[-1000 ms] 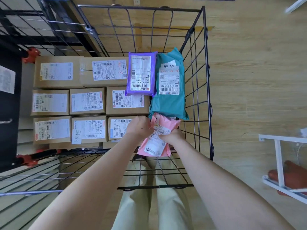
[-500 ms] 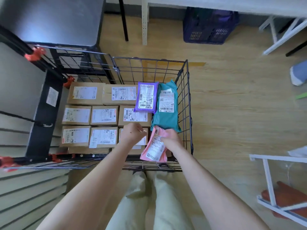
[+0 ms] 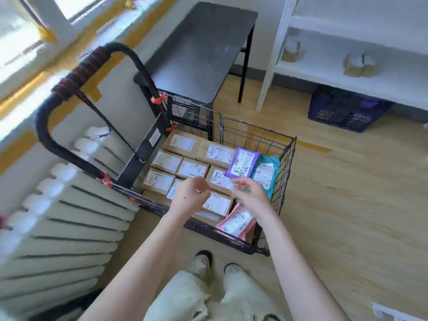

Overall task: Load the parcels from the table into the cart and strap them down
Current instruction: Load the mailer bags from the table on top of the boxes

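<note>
Wire cart (image 3: 257, 135): black mesh basket on the floor in front of the person; its looped handle (image 3: 69, 82) rises at 10 o'clock.
Cardboard boxes (image 3: 166, 162): packed flat in rows, labels up, filling the basket floor from 9 o'clock to centre.
Pink parcel (image 3: 236, 222): in the basket's 5 o'clock corner, tilted against the near wall, label up. Long axis runs roughly 7 to 1 o'clock, far end hidden under the right wrist.
Purple parcel (image 3: 243, 165): on the boxes at 1 o'clock, long axis 7 to 1, barcode at the near end.
Teal parcel (image 3: 266, 174): just beside the purple one, along the 3 o'clock wall, same heading.
Left hand (image 3: 190, 195): above the boxes, fingers loosely bent, gripping nothing.
Right hand (image 3: 251, 195): above the teal parcel's near end, fingers loosely spread, gripping nothing.
Black table (image 3: 199, 49): beyond the cart, 12 o'clock.
Radiator (image 3: 58, 228): 8 o'clock.
</note>
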A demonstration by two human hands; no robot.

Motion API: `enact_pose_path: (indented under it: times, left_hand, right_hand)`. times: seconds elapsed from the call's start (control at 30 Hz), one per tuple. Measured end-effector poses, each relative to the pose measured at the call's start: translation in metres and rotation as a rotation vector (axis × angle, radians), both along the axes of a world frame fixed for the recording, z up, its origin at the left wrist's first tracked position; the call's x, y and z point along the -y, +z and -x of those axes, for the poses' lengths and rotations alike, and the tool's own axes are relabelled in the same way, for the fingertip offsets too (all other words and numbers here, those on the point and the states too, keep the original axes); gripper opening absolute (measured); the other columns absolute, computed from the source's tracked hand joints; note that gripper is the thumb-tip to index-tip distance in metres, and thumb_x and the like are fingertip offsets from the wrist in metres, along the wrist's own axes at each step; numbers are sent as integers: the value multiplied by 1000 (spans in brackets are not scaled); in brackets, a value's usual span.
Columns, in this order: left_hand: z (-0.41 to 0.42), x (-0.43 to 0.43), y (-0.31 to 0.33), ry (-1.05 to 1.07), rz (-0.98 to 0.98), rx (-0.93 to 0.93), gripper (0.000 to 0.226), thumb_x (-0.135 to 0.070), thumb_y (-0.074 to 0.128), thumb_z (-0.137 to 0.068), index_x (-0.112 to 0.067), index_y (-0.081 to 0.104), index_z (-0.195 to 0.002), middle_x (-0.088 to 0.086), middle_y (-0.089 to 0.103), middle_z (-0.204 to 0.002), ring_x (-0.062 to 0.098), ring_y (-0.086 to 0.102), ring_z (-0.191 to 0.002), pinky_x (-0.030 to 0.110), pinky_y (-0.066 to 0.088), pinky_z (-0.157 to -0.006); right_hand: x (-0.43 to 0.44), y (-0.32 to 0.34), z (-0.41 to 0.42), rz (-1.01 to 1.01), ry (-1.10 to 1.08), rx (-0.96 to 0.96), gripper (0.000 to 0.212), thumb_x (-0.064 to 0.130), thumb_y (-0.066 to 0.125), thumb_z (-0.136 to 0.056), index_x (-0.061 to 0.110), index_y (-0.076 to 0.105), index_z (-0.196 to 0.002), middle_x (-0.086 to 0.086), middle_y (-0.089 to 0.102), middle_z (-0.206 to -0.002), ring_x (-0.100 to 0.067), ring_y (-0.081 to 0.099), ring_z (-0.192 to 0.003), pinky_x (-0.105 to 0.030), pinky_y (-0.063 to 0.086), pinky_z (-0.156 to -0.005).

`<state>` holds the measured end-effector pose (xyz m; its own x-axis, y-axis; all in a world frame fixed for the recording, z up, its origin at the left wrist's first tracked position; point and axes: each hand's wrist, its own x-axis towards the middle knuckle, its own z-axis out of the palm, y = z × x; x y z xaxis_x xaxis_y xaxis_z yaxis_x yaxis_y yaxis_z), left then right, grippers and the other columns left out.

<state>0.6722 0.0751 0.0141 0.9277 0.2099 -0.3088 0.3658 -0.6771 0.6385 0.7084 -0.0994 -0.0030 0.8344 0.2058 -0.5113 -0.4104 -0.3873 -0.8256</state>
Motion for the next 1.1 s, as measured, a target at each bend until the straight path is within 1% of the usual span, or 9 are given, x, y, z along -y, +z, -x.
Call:
enact_pose_path:
  times: [0.1, 0.23, 0.43, 0.6, 0.7, 0.77, 0.8, 0.9, 1.1]
  left_hand:
    - [24, 4, 28, 137, 25, 62, 9, -15, 60, -87, -23, 62, -84, -16, 60, -81, 2, 59, -78, 13, 43, -64]
    - [55, 15, 59, 369, 81, 143, 2, -21, 64, -86, -22, 65, -85, -11, 65, -85, 7, 63, -80, 21, 48, -69]
    - [96, 20, 91, 582, 83, 222, 3, -24, 64, -88, -24, 66, -88, -13, 66, -86, 2, 62, -77, 10, 40, -59]
    - [136, 13, 116, 694, 38, 326, 2, -23, 65, -87, -23, 67, -88, -10, 66, -83, 2, 61, -73, 5, 43, -58]
    - [166, 2, 130, 759, 42, 405, 2, -23, 67, -86, -25, 67, -85, -8, 68, -81, 7, 64, -74, 14, 50, -63]
    - [189, -4, 137, 808, 28, 445, 3, -23, 66, -86, -26, 66, -84, -8, 68, -80, 10, 64, -74, 24, 54, -66]
    - [202, -6, 141, 832, 11, 463, 3, -23, 66, -86, -26, 66, -84, -9, 68, -80, 9, 64, -74, 26, 54, -67]
    - [244, -8, 148, 894, -32, 502, 2, -22, 66, -87, -23, 67, -86, -10, 67, -79, 6, 63, -73, 22, 52, -68]
    - [343, -8, 164, 1027, -111, 572, 2, -20, 67, -87, -21, 66, -85, -7, 66, -77, 6, 61, -69, 11, 47, -60]
  right_hand:
    - [2, 24, 1, -39, 119, 66, 21, 17, 65, -88, 33, 64, -101, 4, 63, -104, -14, 64, -99, -38, 51, -94]
    - [6, 53, 2, -69, 311, 135, 18, 22, 66, -88, 36, 65, -100, 5, 66, -103, -14, 67, -96, -31, 49, -86]
    - [2, 95, 6, -59, 556, 195, 19, 23, 65, -90, 33, 63, -106, 9, 64, -102, -12, 63, -99, -22, 45, -75]
    - [-16, 119, 27, -54, 737, 278, 18, 23, 63, -92, 35, 62, -106, 10, 65, -99, -2, 63, -89, -17, 45, -73]
    - [-34, 135, 47, -69, 846, 342, 18, 24, 62, -92, 34, 61, -107, 13, 64, -97, 1, 62, -86, -14, 47, -71]
    - [-46, 146, 63, -105, 903, 375, 19, 24, 62, -92, 36, 62, -106, 14, 65, -95, 1, 62, -84, -18, 50, -75]
    - [-53, 151, 72, -121, 931, 393, 19, 24, 63, -91, 36, 62, -106, 14, 65, -94, 2, 62, -82, -20, 51, -77]
    - [-73, 163, 100, -144, 1001, 467, 20, 23, 65, -90, 36, 63, -105, 14, 66, -91, 4, 63, -80, -17, 50, -72]
    - [-100, 175, 176, -205, 1117, 529, 21, 22, 64, -91, 32, 62, -110, 12, 66, -93, 4, 63, -82, -8, 46, -65]
